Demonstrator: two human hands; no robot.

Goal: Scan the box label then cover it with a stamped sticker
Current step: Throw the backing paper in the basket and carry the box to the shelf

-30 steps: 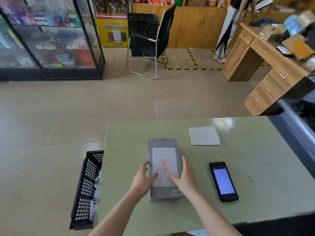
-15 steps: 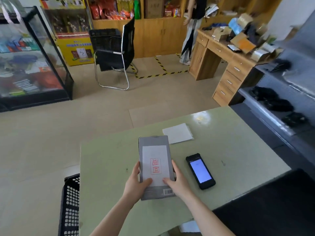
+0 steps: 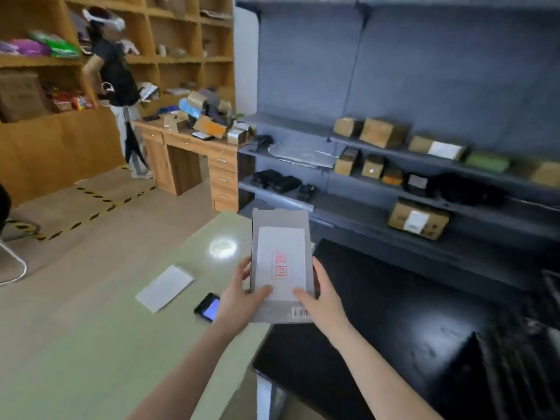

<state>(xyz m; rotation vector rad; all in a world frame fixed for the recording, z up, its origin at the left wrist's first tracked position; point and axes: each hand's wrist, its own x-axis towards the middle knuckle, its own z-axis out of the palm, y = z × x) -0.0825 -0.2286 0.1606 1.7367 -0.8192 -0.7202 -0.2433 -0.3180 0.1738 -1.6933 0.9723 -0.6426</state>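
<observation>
- The grey box [image 3: 281,268] is up in the air, above the edge of the green table [image 3: 91,344].
- The left hand [image 3: 239,298] and the right hand [image 3: 322,301] grip its near end, thumbs on top.
- The white sticker [image 3: 280,262] with the red stamp [image 3: 280,263] already covers the top.
- I think the sticker step is done.
- Next, the box likely needs a spot on the grey shelves [image 3: 394,213].

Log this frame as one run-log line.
left hand: holds box | right hand: holds box | stamped sticker: on box | phone: on table
</observation>
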